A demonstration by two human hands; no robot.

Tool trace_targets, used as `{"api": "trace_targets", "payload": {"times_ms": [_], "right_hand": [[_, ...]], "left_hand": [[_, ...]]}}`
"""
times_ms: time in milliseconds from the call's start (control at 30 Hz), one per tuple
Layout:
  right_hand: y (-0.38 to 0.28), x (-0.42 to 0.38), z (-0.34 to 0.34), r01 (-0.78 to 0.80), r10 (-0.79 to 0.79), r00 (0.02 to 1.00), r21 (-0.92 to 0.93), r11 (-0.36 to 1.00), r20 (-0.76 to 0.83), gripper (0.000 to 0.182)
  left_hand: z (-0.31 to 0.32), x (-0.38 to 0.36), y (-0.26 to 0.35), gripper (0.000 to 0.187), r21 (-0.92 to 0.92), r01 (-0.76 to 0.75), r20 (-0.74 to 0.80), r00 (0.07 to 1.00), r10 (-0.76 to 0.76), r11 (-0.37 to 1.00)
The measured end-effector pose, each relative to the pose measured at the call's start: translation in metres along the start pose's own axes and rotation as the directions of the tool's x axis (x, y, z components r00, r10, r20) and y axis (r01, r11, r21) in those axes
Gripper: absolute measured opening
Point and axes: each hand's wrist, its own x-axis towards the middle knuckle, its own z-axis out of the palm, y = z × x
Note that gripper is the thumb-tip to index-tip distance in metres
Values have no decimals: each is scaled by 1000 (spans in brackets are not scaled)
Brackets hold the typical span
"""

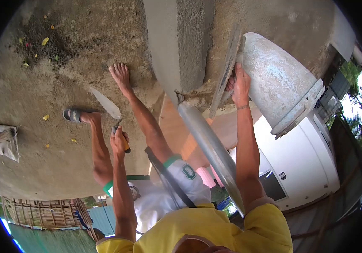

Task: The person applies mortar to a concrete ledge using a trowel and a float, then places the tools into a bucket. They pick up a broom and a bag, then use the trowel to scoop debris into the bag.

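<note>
My left hand (pixel 119 141) is closed round the orange-and-black handle of a pointed trowel (pixel 106 103), whose metal blade extends over the ground. My right hand (pixel 240 86) is wrapped round a long, narrow, cement-stained board (pixel 227 67), with some of its fingers hidden. Right beside that hand is a large grey tub (pixel 277 78) with worn, pale blue patches. A concrete column (pixel 191 42) stands to the left of the board, with rough broken material at its lower corner. A grey metal pipe (pixel 212 154) runs between my arms.
My bare foot (pixel 120 76) and my sandalled foot (pixel 77 115) are on the rough ground. A crumpled sack (pixel 4 141) lies at the far left. A white vehicle (pixel 301 162) is at the right. A bamboo fence (pixel 46 213) shows at the lower left.
</note>
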Motion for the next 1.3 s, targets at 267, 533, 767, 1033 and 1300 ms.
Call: {"api": "trace_targets", "payload": {"times_ms": [267,533,767,1033,1300], "right_hand": [[22,3,33,-79,77,994,23,997,75,54],[-6,28,65,62,-64,995,21,998,71,57],[-147,121,154,455,-450,851,50,889,272,36],[-57,17,76,180,-182,983,-143,973,-4,45],[27,8,99,142,-172,974,-194,971,-148,47]], "left_hand": [[-1,19,-37,28,29,40,23,999,-41,999],[4,23,-47,28,-84,123,-3,992,-124,989],[12,24,-46,28,-118,121,5,993,-121,986],[-7,26,-18,30,-134,11,-17,1000,-14,991],[-25,30,-35,26,-140,32,-17,999,-35,990]]}}
